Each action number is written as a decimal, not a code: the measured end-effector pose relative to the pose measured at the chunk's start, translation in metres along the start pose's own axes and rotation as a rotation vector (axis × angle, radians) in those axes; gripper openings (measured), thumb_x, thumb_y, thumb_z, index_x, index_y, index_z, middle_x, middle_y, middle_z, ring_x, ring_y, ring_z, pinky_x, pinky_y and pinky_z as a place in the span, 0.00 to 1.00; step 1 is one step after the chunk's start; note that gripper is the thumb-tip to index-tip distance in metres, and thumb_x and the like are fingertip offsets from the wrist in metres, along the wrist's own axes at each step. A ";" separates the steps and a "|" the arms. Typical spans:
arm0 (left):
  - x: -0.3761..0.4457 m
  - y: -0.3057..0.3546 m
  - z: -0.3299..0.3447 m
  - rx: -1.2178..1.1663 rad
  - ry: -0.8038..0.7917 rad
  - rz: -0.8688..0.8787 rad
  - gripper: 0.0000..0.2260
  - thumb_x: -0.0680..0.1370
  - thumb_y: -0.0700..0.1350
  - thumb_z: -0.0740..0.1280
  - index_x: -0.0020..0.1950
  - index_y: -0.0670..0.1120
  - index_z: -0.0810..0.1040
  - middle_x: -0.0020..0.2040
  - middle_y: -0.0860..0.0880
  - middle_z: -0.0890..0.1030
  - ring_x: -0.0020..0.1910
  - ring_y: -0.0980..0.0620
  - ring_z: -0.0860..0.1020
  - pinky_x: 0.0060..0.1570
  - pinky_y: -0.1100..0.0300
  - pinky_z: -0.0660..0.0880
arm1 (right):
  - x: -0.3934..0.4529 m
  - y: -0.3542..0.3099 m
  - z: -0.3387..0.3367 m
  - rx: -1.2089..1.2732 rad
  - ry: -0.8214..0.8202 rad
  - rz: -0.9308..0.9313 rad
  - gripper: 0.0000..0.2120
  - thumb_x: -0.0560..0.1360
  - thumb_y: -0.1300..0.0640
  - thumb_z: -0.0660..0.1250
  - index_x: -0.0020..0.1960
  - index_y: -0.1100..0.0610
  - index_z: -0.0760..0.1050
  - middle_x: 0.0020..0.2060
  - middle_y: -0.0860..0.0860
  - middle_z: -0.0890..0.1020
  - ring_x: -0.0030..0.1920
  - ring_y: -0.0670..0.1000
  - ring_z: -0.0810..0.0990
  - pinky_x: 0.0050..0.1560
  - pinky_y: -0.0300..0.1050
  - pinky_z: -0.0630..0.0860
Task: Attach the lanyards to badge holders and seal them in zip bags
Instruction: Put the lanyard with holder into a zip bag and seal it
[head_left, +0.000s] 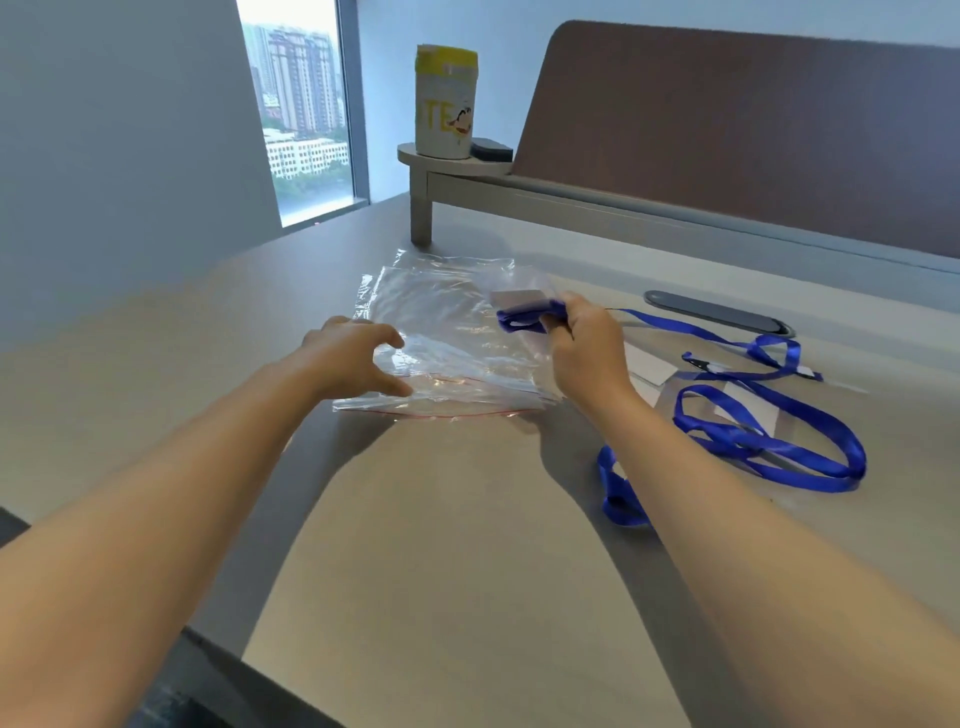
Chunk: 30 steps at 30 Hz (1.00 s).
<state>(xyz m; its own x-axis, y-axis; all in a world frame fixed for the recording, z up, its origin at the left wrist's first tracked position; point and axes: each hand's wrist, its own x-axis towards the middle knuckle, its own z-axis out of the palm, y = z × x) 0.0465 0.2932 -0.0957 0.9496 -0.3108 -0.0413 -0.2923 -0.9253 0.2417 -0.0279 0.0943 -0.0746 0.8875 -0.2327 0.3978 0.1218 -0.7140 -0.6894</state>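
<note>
Left hand (358, 358): fingers spread, released, resting on zip bag (441, 338) lying mid-bench (415, 545). Right hand (584, 353): grasped folded lanyard (524, 318) with badge holder (514, 299) over bag. More lanyards (769, 447) lay toward right edge.

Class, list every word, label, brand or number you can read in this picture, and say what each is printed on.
"TE": large yellow letters on the white canister with the yellow lid on the raised shelf; more letters to their left are cut off or blurred.
A cartoon figure beside them carries no readable words.
Nothing else bears readable text.
</note>
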 end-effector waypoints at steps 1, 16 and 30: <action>0.002 -0.002 0.002 0.042 0.015 0.008 0.27 0.70 0.57 0.69 0.67 0.52 0.69 0.71 0.48 0.69 0.71 0.46 0.62 0.67 0.52 0.62 | 0.001 0.001 0.003 0.035 0.000 0.013 0.13 0.78 0.66 0.54 0.58 0.63 0.74 0.51 0.57 0.79 0.49 0.53 0.74 0.48 0.41 0.68; 0.009 0.016 -0.020 -0.279 0.289 0.075 0.11 0.78 0.45 0.62 0.52 0.41 0.80 0.48 0.45 0.83 0.45 0.49 0.78 0.46 0.59 0.69 | 0.005 -0.038 0.002 0.498 0.066 -0.102 0.12 0.77 0.70 0.56 0.56 0.65 0.74 0.45 0.52 0.76 0.41 0.45 0.73 0.44 0.29 0.71; -0.011 0.040 -0.062 -0.898 0.058 0.076 0.05 0.77 0.41 0.62 0.48 0.43 0.76 0.40 0.50 0.78 0.40 0.55 0.75 0.47 0.63 0.69 | 0.016 -0.034 -0.011 -0.266 -0.132 -0.198 0.12 0.78 0.66 0.56 0.58 0.62 0.74 0.56 0.59 0.76 0.54 0.57 0.75 0.49 0.41 0.67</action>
<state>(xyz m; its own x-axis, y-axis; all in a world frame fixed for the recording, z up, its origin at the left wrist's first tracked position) 0.0315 0.2729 -0.0251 0.9425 -0.3305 0.0486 -0.1792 -0.3773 0.9086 -0.0224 0.1071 -0.0382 0.9102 0.0021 0.4142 0.1923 -0.8878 -0.4181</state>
